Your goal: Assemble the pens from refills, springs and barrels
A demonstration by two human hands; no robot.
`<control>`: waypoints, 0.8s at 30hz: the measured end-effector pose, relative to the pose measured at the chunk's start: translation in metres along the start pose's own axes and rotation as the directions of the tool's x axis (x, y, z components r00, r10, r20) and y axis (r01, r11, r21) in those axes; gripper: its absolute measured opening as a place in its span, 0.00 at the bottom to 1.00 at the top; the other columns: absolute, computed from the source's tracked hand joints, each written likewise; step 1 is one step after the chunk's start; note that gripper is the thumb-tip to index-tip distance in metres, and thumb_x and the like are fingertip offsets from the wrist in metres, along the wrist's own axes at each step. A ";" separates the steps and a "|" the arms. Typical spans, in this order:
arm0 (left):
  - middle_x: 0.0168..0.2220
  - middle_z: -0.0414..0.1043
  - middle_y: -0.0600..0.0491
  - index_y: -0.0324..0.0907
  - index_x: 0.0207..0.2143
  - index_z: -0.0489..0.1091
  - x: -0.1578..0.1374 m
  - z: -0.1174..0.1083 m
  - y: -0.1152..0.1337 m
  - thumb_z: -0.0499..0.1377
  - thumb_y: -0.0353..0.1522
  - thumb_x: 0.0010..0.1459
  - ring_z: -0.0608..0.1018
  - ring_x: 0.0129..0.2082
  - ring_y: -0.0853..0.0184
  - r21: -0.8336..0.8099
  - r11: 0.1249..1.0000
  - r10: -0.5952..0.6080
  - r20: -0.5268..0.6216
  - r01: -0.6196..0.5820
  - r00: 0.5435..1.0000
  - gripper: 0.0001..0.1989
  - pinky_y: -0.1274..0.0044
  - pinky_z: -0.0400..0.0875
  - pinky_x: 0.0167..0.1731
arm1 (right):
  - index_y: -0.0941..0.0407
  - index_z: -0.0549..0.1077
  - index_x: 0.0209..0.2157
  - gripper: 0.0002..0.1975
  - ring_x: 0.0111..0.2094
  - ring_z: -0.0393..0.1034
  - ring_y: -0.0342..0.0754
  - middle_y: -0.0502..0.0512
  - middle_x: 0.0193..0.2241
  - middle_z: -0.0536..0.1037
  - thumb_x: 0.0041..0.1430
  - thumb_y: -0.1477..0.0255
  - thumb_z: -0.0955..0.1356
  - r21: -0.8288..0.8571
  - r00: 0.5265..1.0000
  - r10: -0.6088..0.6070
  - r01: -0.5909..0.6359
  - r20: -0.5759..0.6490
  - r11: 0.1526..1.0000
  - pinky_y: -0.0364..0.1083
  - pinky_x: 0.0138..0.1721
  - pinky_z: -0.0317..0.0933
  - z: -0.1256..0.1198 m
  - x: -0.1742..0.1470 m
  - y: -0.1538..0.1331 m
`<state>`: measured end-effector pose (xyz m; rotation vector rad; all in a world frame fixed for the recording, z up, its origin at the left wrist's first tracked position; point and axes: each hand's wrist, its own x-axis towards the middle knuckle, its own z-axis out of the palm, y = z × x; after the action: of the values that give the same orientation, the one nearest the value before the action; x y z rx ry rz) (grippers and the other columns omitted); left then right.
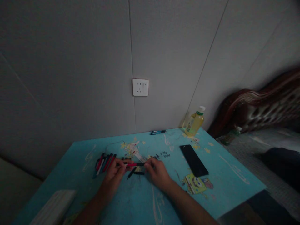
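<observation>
A red and black pen (132, 164) lies level between my two hands, above the blue table cover. Its left end is pinched by my left hand (116, 170), and the fingers of my right hand (156, 171) close on its black right end. Just below it, black pen parts (131, 172) rest on the cover. Beside my left hand lies a row of pen barrels (105, 162) in red, black, white and teal. Small dark pieces (165, 154) sit in a group beyond my right hand, too small to name.
Several assembled pens (157, 132) lie at the table's back edge by the wall. A bottle of yellow liquid (195, 122) stands at the back right corner. A black phone (194, 160) lies to the right, and a white object (55, 206) at the front left.
</observation>
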<state>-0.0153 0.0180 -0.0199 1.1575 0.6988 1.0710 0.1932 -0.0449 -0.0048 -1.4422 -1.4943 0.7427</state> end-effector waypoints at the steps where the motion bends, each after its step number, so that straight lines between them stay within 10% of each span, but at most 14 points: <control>1: 0.46 0.75 0.50 0.44 0.33 0.59 0.000 0.000 0.000 0.60 0.40 0.58 0.79 0.42 0.61 0.010 1.000 -0.013 -0.001 0.013 1.000 0.13 0.65 0.70 0.49 | 0.57 0.72 0.27 0.22 0.27 0.67 0.44 0.51 0.23 0.73 0.66 0.56 0.60 0.029 0.997 0.065 -0.065 0.031 0.997 0.42 0.33 0.58 0.002 0.000 0.003; 5: 0.46 0.76 0.49 0.43 0.32 0.60 -0.003 0.007 0.007 0.63 0.41 0.55 0.79 0.42 0.60 0.038 0.998 -0.040 -0.001 0.040 0.999 0.15 0.66 0.71 0.47 | 0.56 0.67 0.22 0.32 0.13 0.57 0.41 0.45 0.11 0.62 0.68 0.51 0.50 0.064 0.980 0.159 -0.168 0.118 0.984 0.40 0.19 0.53 0.009 0.002 0.011; 10: 0.45 0.75 0.47 0.43 0.50 0.63 -0.002 0.015 0.017 0.62 0.44 0.55 0.78 0.31 0.65 0.035 0.999 0.035 -0.095 -0.032 0.995 0.24 0.72 0.75 0.32 | 0.56 0.68 0.26 0.28 0.21 0.64 0.42 0.50 0.19 0.70 0.69 0.54 0.53 -0.092 1.000 0.010 -0.011 -0.010 0.996 0.41 0.27 0.55 0.007 0.002 0.007; 16: 0.15 0.65 0.58 0.40 0.35 0.70 0.002 -0.006 0.000 0.55 0.51 0.58 0.67 0.14 0.70 0.225 0.972 -0.032 -0.163 0.068 0.986 0.23 0.80 0.60 0.14 | 0.56 0.70 0.28 0.21 0.26 0.65 0.43 0.52 0.24 0.72 0.70 0.61 0.56 -0.326 0.993 -0.116 0.099 -0.033 0.940 0.42 0.31 0.53 0.001 -0.003 0.002; 24: 0.20 0.67 0.57 0.41 0.33 0.72 0.004 -0.004 0.006 0.57 0.45 0.59 0.70 0.21 0.69 0.353 0.935 0.086 -0.110 -0.042 0.990 0.16 0.79 0.64 0.24 | 0.57 0.66 0.22 0.28 0.21 0.59 0.41 0.48 0.18 0.65 0.68 0.54 0.55 -0.101 1.000 0.016 -0.017 -0.009 0.995 0.41 0.25 0.50 0.005 -0.002 0.002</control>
<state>-0.0192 0.0233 -0.0152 1.4342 0.9846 1.1087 0.1892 -0.0453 -0.0088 -1.5337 -1.5340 0.6783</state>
